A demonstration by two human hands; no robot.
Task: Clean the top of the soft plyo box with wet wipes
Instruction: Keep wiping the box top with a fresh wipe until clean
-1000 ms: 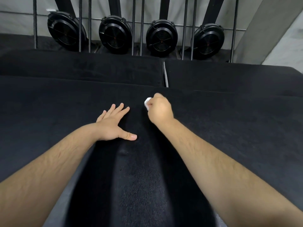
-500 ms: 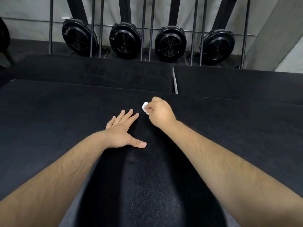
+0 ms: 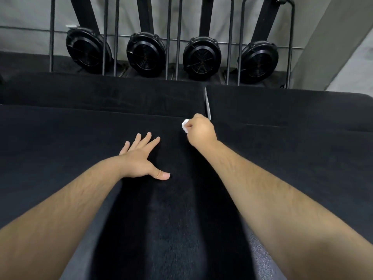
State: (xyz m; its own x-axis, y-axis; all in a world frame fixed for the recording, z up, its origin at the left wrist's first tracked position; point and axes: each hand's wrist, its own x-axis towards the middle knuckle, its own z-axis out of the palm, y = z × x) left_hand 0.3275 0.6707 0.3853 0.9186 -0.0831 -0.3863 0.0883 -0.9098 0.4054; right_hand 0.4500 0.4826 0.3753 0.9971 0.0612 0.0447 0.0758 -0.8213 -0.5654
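The black soft plyo box [image 3: 60, 142] fills the lower part of the head view, its top facing me. My left hand [image 3: 141, 160] lies flat on the top with fingers spread, near the middle. My right hand [image 3: 200, 131] is closed in a fist around a small balled white wet wipe [image 3: 185, 126], pressed on the box top close to its far edge. Only a bit of the wipe shows at the fist's left side.
Two more black boxes [image 3: 101, 96] [image 3: 282, 106] stand side by side behind, with a narrow gap [image 3: 207, 104] between them. Beyond them, several black fan machines [image 3: 145, 51] stand upright against a grey wall among thin metal bars.
My right hand with the wipe has slid slightly left and back along the box's far edge. The left hand stays flat in place. The camera has shifted a little.
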